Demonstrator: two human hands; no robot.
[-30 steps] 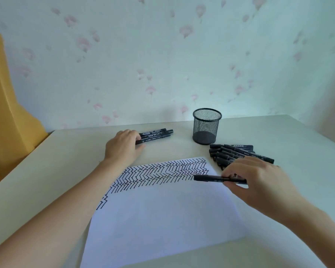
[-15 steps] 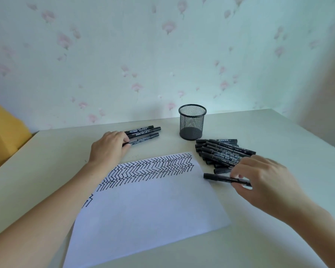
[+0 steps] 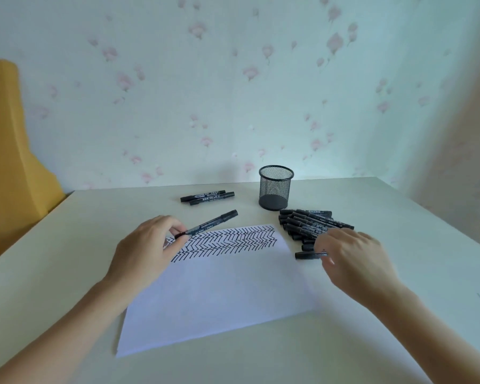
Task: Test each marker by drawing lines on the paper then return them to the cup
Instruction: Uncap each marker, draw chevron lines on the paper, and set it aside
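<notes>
Left hand (image 3: pixel 147 245) pinches marker (image 3: pixel 209 223) over paper (image 3: pixel 219 295) far-left edge. Right hand (image 3: pixel 352 259) grips second marker (image 3: pixel 306 255) nr pile (image 3: pixel 313 223). Cup (image 3: pixel 275 187) far, empty. Recommend: uncap fully, draw on blank paper.

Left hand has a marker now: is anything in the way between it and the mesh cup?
Nothing visible blocks it. The left hand pinches a black marker above the white paper's top edge; bare table lies between it and the open black mesh cup. Two loose markers lie left of that path.
</notes>
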